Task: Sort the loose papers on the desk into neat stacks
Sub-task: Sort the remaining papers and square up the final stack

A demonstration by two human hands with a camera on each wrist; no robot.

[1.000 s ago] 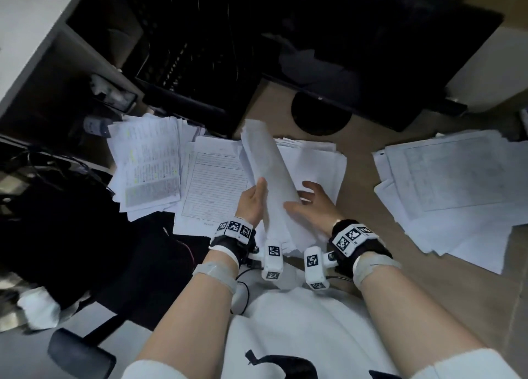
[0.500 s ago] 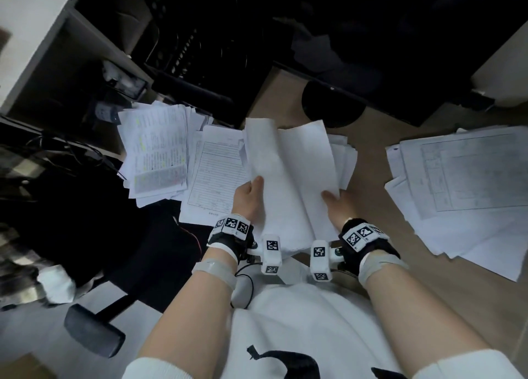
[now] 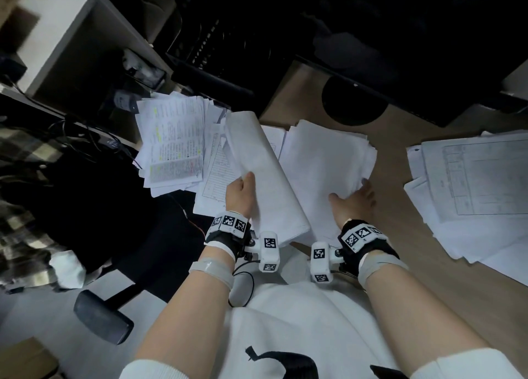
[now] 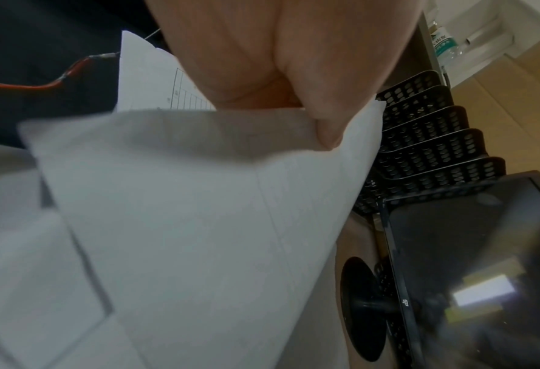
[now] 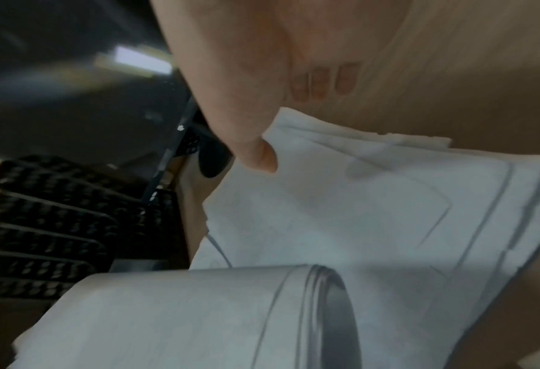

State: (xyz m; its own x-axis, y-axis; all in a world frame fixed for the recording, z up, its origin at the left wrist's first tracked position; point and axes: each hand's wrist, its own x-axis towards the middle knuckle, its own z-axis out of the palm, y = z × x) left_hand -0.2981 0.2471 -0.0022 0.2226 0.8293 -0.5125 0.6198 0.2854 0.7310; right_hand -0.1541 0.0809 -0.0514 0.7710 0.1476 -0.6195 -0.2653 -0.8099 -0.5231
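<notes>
My left hand [image 3: 241, 196] pinches a curved bundle of white sheets [image 3: 263, 173] between thumb and fingers, lifted over the desk's near edge; the left wrist view shows the thumb [image 4: 325, 129] pressed on the bundle [image 4: 199, 212]. Flat on the middle stack [image 3: 323, 164] lies my right hand [image 3: 354, 201], fingers reaching its right edge and the thumb [image 5: 255, 154] touching the top sheet [image 5: 372, 212]. A stack with highlighted text [image 3: 174, 144] and a printed form [image 3: 214, 184] lie to the left. A spread pile of table sheets [image 3: 471, 184] sits at the right.
A black mesh file rack [image 3: 217, 36] and a dark monitor [image 3: 400, 36] with a round base [image 3: 354, 104] stand behind the papers. Bare wooden desk [image 3: 400, 250] separates the middle stack from the right pile. A black office chair [image 3: 94, 213] is at the left.
The sheet my right hand was holding up now lies on the middle stack, and that hand has come down flat on it. My left hand still holds its bundle.
</notes>
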